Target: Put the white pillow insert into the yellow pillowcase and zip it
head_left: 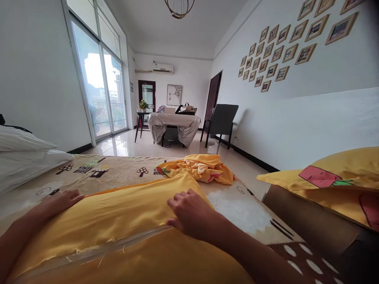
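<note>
A yellow pillowcase [118,217] lies across the bed in front of me, its zipper edge [97,250] running along the near side. My right hand [189,213] rests on top of it near the zipper, fingers curled and pressing the cloth. My left hand [60,199] lies at the pillowcase's left edge, fingers flat on the patterned bedsheet [118,167]. A crumpled yellow cloth [201,167] with red print sits further back on the bed.
White pillows [23,156] are stacked at the left. A yellow pillow [334,181] with a red print lies on a brown surface at the right. Beyond the bed are a tiled floor, a covered table [174,126], a dark chair [222,120] and sliding glass doors [97,83].
</note>
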Demonstrator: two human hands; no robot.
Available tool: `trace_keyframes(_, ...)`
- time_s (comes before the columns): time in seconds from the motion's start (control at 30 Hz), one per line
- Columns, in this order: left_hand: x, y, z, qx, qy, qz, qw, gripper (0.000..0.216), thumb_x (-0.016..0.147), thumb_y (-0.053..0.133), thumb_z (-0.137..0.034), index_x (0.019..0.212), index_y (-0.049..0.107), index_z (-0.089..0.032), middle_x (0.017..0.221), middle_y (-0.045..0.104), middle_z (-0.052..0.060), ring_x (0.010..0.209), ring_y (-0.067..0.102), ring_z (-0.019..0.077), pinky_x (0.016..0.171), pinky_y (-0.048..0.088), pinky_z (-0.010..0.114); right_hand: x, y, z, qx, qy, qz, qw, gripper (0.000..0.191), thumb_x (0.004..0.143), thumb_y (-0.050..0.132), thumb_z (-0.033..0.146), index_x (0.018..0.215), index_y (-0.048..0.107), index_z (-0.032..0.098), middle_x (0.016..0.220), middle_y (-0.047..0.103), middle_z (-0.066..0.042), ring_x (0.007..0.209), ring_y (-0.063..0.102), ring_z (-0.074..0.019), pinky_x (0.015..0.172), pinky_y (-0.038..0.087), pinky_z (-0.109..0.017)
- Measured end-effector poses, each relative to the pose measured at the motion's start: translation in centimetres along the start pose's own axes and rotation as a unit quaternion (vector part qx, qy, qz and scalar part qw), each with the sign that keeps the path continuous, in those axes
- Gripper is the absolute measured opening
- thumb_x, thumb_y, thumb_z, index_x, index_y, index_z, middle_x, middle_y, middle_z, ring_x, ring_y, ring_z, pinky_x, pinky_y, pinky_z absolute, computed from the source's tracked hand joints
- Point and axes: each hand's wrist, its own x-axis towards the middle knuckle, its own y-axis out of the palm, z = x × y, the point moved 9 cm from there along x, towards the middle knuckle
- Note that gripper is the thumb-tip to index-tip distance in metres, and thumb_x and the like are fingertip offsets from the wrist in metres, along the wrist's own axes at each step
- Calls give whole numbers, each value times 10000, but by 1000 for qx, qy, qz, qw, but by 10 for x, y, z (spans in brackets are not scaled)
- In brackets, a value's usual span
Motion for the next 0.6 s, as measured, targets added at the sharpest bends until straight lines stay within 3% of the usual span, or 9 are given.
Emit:
trace_keyframes(0.07, 7, -10, -18, 6, 17, 32, 999, 381, 882, 401, -470, 882, 684, -216, 865, 737, 10, 801, 663, 230, 765, 447, 331, 22, 5, 26, -21, -58, 45, 997, 303, 833, 619, 391, 1000, 638, 138, 945, 694, -122, 864, 643, -256, 791, 448, -385)
trace_keyframes(0.17, -5, -42, -97, -21, 143, -16, 989, 358, 903, 417, -486, 976, 655, -228, 985, 718, 38, 873, 660, 222, 807, 471, 337, 48, 26, 44, -30, -102, 105, 989, 227, 764, 650, 270, 957, 653, 150, 886, 708, -103, 756, 652, -231, 698, 473, -353)
trace_keyframes(0.27, -61, -68, -209, -47, 358, -96, 928, 250, 948, 408, -330, 924, 628, -212, 924, 687, 31, 825, 626, 163, 772, 493, 283, 66, 42, 38, -20, -74, 94, 993, 306, 733, 662, 260, 1017, 639, 149, 897, 711, -108, 748, 646, -218, 644, 463, -309)
trace_keyframes(0.37, -130, -64, -291, -19, 504, -137, 853, 229, 934, 386, -164, 866, 602, -197, 818, 656, 32, 743, 595, 151, 838, 496, 317, 72, 51, 12, -9, -3, 51, 999, 247, 794, 569, 183, 1033, 625, 149, 904, 704, -116, 774, 646, -210, 635, 448, -290)
trace_keyframes(0.43, -161, -48, -322, -1, 561, -134, 817, 231, 931, 377, -138, 922, 603, -184, 877, 670, 50, 827, 613, 164, 892, 492, 326, 67, 57, -9, -10, 46, 21, 999, 233, 815, 507, 136, 1020, 618, 147, 914, 694, -126, 793, 645, -220, 625, 440, -296)
trace_keyframes(0.5, -172, -31, -340, 4, 585, -107, 804, 231, 935, 384, -150, 1014, 601, -160, 976, 683, 68, 925, 624, 172, 933, 487, 308, 58, 60, -27, -8, 78, -32, 996, 218, 815, 487, 120, 992, 610, 155, 913, 683, -115, 803, 639, -221, 620, 431, -298)
trace_keyframes(0.6, -155, -9, -347, -10, 554, -17, 832, 328, 913, 459, -215, 1209, 544, -102, 1201, 642, 114, 1099, 601, 215, 997, 474, 314, 39, 62, -51, -5, 132, -137, 982, 192, 813, 472, 79, 918, 600, 178, 878, 667, -76, 804, 620, -201, 633, 415, -289)
